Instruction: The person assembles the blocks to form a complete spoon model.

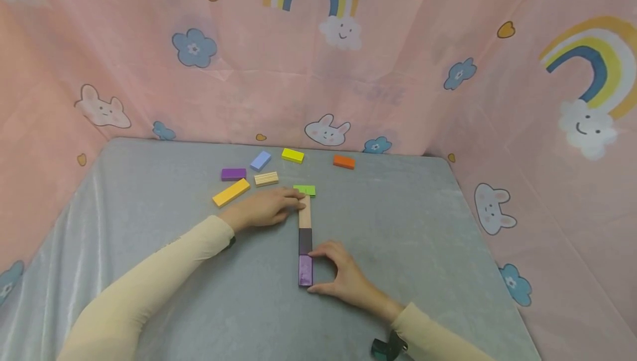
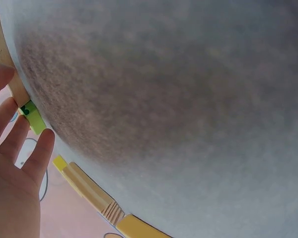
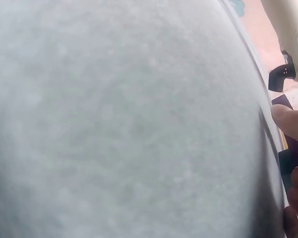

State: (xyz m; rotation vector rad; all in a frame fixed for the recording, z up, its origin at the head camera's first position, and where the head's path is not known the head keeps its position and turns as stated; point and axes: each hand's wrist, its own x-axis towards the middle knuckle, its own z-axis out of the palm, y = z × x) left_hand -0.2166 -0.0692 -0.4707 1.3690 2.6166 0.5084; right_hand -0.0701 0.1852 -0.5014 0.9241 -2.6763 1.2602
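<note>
A row of blocks runs toward me: a green block (image 1: 308, 190) crosswise at the far end, then a plain wooden block (image 1: 304, 213), a dark grey block (image 1: 306, 241) and a light purple block (image 1: 306, 270). My left hand (image 1: 264, 206) comes from the left, its fingertips over the wooden block just below the green one. In the left wrist view its fingers look extended beside the green block (image 2: 36, 119). My right hand (image 1: 348, 278) pinches the purple block, index finger at its far right corner and thumb at its near end.
Beyond my left hand lie a purple block (image 1: 233, 174), an orange-yellow block (image 1: 231, 192), a ridged wooden block (image 1: 266, 178), a blue block (image 1: 260, 161) and a yellow block (image 1: 293, 155). An orange block (image 1: 344, 162) lies farther right. A pink printed curtain (image 1: 239, 95) hangs behind the grey cloth-covered table (image 1: 398, 228).
</note>
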